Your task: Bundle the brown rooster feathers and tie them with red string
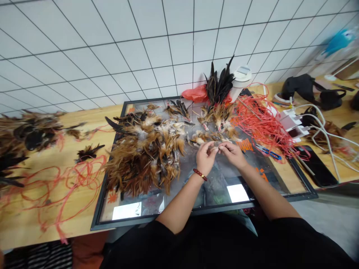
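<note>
Both hands meet over a black-framed glass panel (185, 211). My left hand (206, 160), with a beaded bracelet (200, 174) at the wrist, has thumb and fingers pinched together. Fingertip to fingertip with it, my right hand (232, 154) is pinched as well. Something small and pale sits between the fingertips, too small to make out. Just beyond them lie brown and whitish feathers (217, 135). A large heap of brown feathers (143, 157) covers the panel's left half. Blue-handled thread snips (268, 152) rest right of my right hand.
Tangled red plastic string (259, 119) spreads at the right, with more string (63, 186) on the wooden table (17, 231). Black feathers (220, 84) stand by a red bag (195, 94) and a white-lidded container (241, 76). White chargers (293, 123) and a phone (316, 166) lie right.
</note>
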`<state>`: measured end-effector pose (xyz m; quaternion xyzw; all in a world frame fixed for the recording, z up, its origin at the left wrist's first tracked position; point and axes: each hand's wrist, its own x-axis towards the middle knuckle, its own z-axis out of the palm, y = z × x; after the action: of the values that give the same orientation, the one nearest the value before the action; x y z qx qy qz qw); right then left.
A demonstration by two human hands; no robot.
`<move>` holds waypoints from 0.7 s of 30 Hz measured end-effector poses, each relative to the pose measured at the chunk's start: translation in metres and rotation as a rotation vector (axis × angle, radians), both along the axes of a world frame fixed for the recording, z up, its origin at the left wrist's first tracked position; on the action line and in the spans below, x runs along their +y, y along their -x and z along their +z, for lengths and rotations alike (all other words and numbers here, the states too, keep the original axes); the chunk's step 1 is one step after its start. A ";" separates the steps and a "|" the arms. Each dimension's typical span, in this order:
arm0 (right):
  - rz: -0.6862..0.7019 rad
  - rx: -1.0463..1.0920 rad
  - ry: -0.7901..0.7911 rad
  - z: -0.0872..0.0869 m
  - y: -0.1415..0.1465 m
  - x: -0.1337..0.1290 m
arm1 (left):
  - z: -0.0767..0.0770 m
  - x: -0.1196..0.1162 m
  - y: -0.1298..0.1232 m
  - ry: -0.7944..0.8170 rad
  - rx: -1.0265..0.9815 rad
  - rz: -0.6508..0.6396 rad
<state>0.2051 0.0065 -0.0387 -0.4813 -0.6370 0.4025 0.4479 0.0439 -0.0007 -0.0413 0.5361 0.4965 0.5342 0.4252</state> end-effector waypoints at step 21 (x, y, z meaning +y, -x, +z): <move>0.135 -0.003 0.029 0.012 -0.005 0.002 | 0.005 0.004 -0.004 0.096 -0.254 -0.124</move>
<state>0.2105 0.0090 -0.0268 -0.4443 -0.6627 0.4402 0.4119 0.0477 0.0036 -0.0364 0.4730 0.4294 0.5461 0.5419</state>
